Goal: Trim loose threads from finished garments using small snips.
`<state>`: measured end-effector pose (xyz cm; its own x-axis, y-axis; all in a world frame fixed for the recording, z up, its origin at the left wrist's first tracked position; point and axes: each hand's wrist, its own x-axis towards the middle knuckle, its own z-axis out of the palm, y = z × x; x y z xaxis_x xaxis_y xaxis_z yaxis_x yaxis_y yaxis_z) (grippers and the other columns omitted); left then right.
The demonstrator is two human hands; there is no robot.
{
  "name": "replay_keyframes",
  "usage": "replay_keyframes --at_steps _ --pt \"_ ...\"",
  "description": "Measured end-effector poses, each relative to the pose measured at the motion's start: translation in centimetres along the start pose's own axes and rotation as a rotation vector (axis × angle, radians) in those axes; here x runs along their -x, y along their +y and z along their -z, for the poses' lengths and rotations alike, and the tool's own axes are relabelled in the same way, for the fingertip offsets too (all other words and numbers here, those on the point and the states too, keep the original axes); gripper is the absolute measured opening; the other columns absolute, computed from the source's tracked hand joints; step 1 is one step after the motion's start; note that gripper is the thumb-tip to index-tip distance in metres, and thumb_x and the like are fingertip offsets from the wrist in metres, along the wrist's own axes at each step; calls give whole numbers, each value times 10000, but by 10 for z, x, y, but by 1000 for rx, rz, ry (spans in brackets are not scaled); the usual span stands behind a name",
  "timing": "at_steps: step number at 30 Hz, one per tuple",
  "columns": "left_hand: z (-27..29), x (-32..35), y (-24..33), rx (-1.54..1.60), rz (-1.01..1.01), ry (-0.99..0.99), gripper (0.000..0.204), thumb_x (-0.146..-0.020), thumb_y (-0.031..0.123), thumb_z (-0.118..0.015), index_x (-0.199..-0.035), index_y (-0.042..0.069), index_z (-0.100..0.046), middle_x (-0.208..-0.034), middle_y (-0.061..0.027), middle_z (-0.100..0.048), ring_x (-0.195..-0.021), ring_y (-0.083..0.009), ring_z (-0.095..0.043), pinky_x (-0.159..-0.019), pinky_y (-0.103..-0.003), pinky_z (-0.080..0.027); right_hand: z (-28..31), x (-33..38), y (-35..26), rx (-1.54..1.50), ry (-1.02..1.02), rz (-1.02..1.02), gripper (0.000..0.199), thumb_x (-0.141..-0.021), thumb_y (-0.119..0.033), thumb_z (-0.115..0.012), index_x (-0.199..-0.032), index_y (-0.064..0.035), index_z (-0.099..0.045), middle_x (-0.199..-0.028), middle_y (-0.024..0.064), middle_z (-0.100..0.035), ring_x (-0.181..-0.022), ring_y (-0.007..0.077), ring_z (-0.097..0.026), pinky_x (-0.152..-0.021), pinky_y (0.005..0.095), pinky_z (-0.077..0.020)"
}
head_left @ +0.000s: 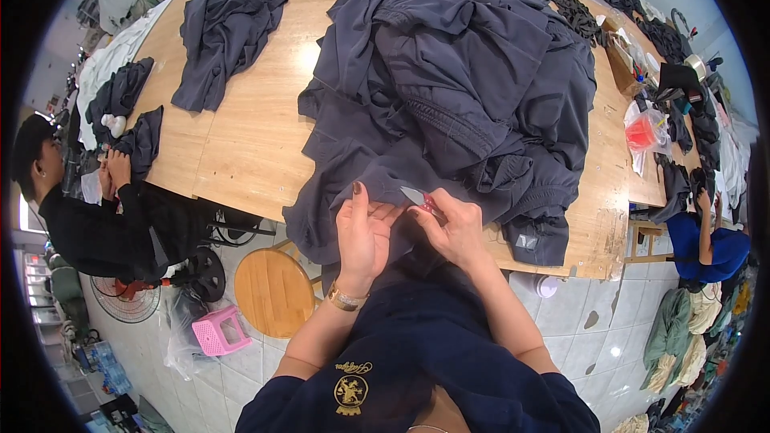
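Observation:
My right hand is closed around small thread snips with a red handle. Their pointed silver blades angle up and left over dark grey cloth. Just to the left, my left hand lies palm up against the near edge of the cloth, thumb raised apart and fingers stretched toward the snips. A large heap of dark grey garments with gathered elastic waistbands covers the table in front of me. Its near part hangs over the table edge by my hands.
More dark garments lie farther left on the wooden table. One person works at the left, another in blue at the right. A round wooden stool, a pink plastic stool and a fan stand on the floor.

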<state>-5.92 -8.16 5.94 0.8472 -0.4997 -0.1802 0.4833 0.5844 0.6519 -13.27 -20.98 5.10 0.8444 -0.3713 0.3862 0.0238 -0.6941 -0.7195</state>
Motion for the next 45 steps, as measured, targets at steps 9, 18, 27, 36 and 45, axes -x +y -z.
replay_keyframes --at_steps 9,18,27,36,45 --pt "0 2 -5 19 -17 -18 330 -976 303 -417 -1025 18 -576 -985 -108 -647 -945 -210 -622 -851 -354 -496 -7 2 1 -86 13 -47 312 -814 -297 -662 -709 -44 -511 -550 104 -511 -447 278 -516 -426 332 -378" --pt "-6 4 -3 16 -8 2 336 -975 300 -419 -1043 2 -558 -995 -114 -641 -949 -215 -617 -897 -385 -485 -12 3 6 -527 134 -341 207 -843 -160 -653 -799 -8 -519 -572 -4 -493 -552 25 -372 -467 209 -327" --pt "0 6 -13 -96 -39 -6 360 -977 285 -421 -1038 -32 -578 -991 -148 -650 -920 -208 -631 -852 -348 -491 -17 -7 -13 -408 127 -154 168 -786 14 -647 -950 29 -612 -758 18 -645 -711 28 -555 -627 170 -439" --pt "-4 4 -8 7 6 -25 349 -981 275 -407 -1056 -25 -569 -1018 -138 -642 -933 -210 -628 -882 -371 -491 -23 -5 2 -548 275 -302 107 -826 -27 -612 -922 12 -586 -688 -5 -595 -588 18 -443 -519 192 -381" --pt "-2 3 -9 -5 7 -55 349 -982 284 -400 -1029 -16 -570 -1001 -125 -642 -937 -198 -625 -917 -423 -479 -21 -8 4 -468 284 -326 70 -833 -27 -608 -855 3 -549 -633 -18 -517 -582 20 -407 -509 194 -359"
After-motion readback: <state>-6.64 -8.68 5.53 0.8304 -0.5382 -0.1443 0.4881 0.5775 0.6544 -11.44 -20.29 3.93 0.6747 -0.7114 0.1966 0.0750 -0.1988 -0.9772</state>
